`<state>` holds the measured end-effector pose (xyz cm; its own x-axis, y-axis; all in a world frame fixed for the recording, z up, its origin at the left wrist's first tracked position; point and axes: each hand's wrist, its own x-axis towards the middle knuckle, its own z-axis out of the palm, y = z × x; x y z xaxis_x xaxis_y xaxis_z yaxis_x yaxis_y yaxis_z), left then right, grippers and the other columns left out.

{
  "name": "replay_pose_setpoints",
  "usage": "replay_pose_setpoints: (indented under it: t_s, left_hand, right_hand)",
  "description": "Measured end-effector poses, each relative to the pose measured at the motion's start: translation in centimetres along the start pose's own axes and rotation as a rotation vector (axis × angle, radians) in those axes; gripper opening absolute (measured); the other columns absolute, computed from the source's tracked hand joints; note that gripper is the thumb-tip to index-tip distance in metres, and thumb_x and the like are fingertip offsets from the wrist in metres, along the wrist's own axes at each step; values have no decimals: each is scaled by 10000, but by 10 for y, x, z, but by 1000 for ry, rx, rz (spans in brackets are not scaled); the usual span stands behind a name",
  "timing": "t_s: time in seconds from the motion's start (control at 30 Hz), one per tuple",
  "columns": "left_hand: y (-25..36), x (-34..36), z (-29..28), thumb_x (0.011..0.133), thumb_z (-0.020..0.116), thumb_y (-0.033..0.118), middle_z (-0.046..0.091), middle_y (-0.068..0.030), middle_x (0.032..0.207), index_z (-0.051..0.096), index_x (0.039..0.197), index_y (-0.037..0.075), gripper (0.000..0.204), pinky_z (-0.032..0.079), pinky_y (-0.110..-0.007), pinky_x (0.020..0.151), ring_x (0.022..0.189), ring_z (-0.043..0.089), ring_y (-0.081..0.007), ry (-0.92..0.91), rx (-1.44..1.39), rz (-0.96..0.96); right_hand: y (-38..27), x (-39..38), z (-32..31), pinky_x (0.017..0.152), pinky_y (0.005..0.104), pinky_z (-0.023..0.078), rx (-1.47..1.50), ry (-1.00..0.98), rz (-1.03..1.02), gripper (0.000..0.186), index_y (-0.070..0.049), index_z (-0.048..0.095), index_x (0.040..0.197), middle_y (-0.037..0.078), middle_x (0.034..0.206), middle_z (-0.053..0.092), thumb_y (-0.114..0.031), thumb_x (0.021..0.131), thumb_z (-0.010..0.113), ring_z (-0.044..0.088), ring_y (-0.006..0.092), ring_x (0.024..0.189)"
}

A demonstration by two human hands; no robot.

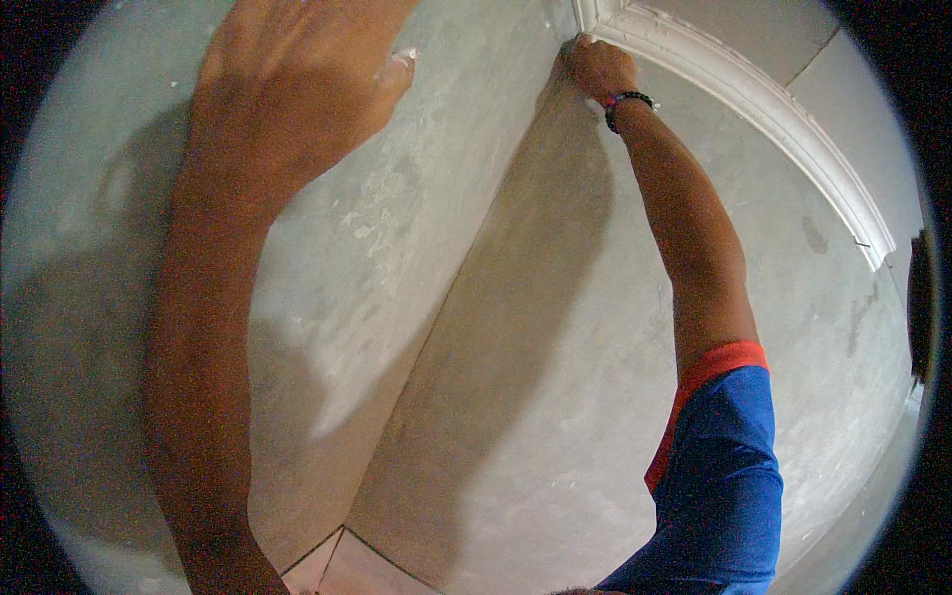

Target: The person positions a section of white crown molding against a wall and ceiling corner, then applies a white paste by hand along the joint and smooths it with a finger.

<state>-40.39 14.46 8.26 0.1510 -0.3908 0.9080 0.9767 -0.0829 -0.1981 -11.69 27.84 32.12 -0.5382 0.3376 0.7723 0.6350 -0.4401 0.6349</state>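
My left hand (288,89) is raised against the pale plastered wall (377,159) at the upper left; its fingers run off the top edge, and white material marks the thumb tip. At the top, my right hand (603,69), with a dark beaded bracelet (630,101), reaches into the wall corner at the end of a white moulded cornice (754,89). Its fingers are curled against the cornice, and whatever they may hold is hidden.
The corner line runs down to pink floor tiles (332,570) at the bottom. The second wall (813,327) fills the right side. A pale ceiling (853,99) borders the cornice, and a dark upright shape (917,307) stands at the far right rim.
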Motion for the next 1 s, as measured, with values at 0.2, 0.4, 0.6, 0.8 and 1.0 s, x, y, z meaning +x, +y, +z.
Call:
replay_pose_setpoints:
  t_s: [0.2, 0.4, 0.6, 0.8, 1.0]
  left_hand:
    - [10, 4, -1, 708, 760, 126, 452, -252, 1366, 585, 1219, -2, 555, 323, -534, 1101, 1306, 399, -427, 46, 23, -20]
    - [-9, -5, -6, 689, 762, 125, 463, -245, 1353, 598, 1200, -1, 551, 335, -524, 1094, 1287, 421, -420, -49, 12, -38]
    - [-16, -23, -11, 673, 759, 112, 469, -242, 1343, 602, 1188, -2, 550, 338, -521, 1093, 1283, 425, -417, 90, -26, -61]
    - [-26, -21, 16, 673, 759, 117, 472, -244, 1337, 600, 1187, -3, 552, 349, -530, 1084, 1281, 426, -424, 214, 46, 10]
    - [-18, -16, -18, 683, 758, 129, 459, -247, 1345, 584, 1211, -3, 572, 334, -529, 1094, 1285, 420, -426, -109, 58, -130]
  right_hand:
    - [68, 0, 33, 477, 279, 458, 783, -47, 77, 363, -80, 493, 1298, 117, 847, 656, -175, 950, 455, 586, 175, 657]
    - [53, -16, -6, 432, 173, 345, 2217, -214, 321, 460, -160, 305, 1425, 76, 1021, 603, -118, 979, 407, 433, 104, 602]
    - [60, -13, -17, 469, 198, 380, 2250, -91, 172, 489, -187, 277, 1446, 101, 1099, 587, -104, 978, 391, 448, 108, 658]
    - [88, -8, -20, 539, 273, 464, 1750, 18, 255, 543, -226, 284, 1471, 142, 1047, 632, -178, 958, 456, 548, 178, 674]
    - [48, -25, -56, 781, 498, 539, 48, 97, 236, 633, -178, 322, 1455, 257, 1039, 650, -225, 870, 558, 662, 408, 925]
